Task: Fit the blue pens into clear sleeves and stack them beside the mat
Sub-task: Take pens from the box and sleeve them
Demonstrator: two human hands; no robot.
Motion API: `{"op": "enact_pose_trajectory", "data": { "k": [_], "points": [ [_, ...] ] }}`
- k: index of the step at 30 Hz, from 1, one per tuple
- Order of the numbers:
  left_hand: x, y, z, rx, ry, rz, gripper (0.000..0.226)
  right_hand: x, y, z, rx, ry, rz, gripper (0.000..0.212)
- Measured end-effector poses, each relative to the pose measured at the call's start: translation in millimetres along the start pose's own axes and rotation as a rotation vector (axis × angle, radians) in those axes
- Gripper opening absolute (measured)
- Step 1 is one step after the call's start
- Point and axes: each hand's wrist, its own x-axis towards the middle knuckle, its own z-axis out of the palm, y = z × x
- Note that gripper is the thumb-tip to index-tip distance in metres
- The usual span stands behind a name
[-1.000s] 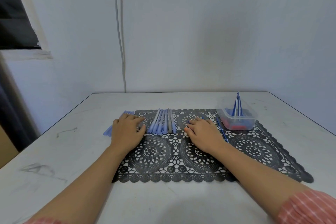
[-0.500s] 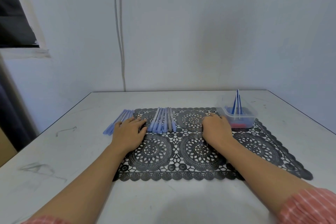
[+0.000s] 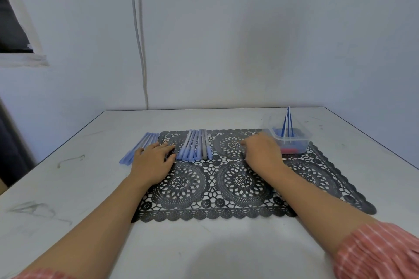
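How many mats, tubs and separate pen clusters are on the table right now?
Black lace mat: 1
Clear tub: 1
Pen clusters: 3 (row beside the mat, row on the mat, upright bunch in the tub)
Total: 5
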Motion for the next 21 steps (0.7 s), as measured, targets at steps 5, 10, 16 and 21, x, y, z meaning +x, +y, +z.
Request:
{"op": "enact_pose_trajectory", "data": {
  "k": [5, 10, 16, 21],
  "points": [
    [0.6, 0.4, -0.2, -0.021, -0.003, 0.003, 0.044, -1.6, -12.1, 9.2, 0.267, 0.029, -0.235, 0.032],
    [0.4, 1.1, -0.6, -0.030, -0.003, 0.003, 0.044, -4.6, -23.8, 17.3, 0.266, -0.043, -0.501, 0.042],
    [-1.0, 2.6, -2.5, -0.033, -0.009, 0.006, 0.044, -4.0, -23.4, 21.8, 0.231, -0.173, -0.552, 0.055],
    [-1.1, 1.7, -2.0, -0.039, -0.009, 0.005, 0.044, -3.7, -23.3, 20.9, 0.259, -0.109, -0.517, 0.049]
  ]
}}
